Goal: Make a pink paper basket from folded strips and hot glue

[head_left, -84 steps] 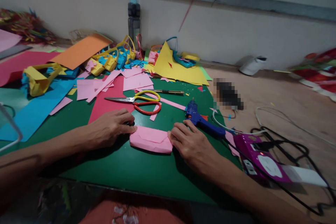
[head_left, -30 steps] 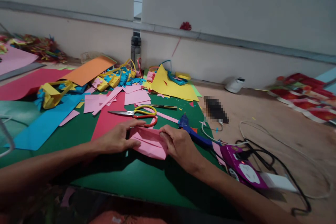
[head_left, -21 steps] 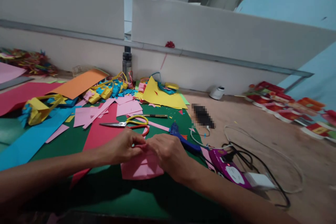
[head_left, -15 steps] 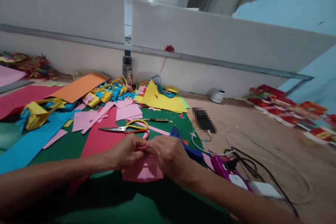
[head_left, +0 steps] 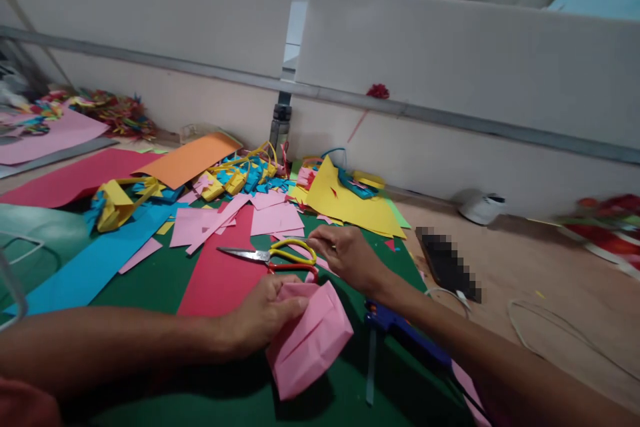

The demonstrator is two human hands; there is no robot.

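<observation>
My left hand (head_left: 267,317) grips a small folded pink paper bag (head_left: 315,340) by its upper edge, thumb on the near side. The bag is tilted above the green mat (head_left: 220,383). My right hand (head_left: 345,250) has its fingers closed at a slim pen-like tool (head_left: 299,238), most of which the fingers hide. Just left of that hand lie scissors (head_left: 260,255) with one yellow and one red handle, blades pointing left on red paper (head_left: 215,290). Under my right forearm rests a blue glue gun (head_left: 407,333), with a clear glue stick (head_left: 371,367) beside it.
Pink paper pieces (head_left: 277,219), a blue sheet (head_left: 100,270) and a yellow sheet (head_left: 345,203) lie around the mat. Yellow and blue paper baskets (head_left: 240,177) are heaped behind. A bottle (head_left: 281,127) stands near the wall. Right are a blurred-out phone (head_left: 445,263) and a white device (head_left: 483,207).
My right hand has let go of the pink bag and moved up and forward to the pen-like tool. My left hand now tilts the bag alone. The view has turned left.
</observation>
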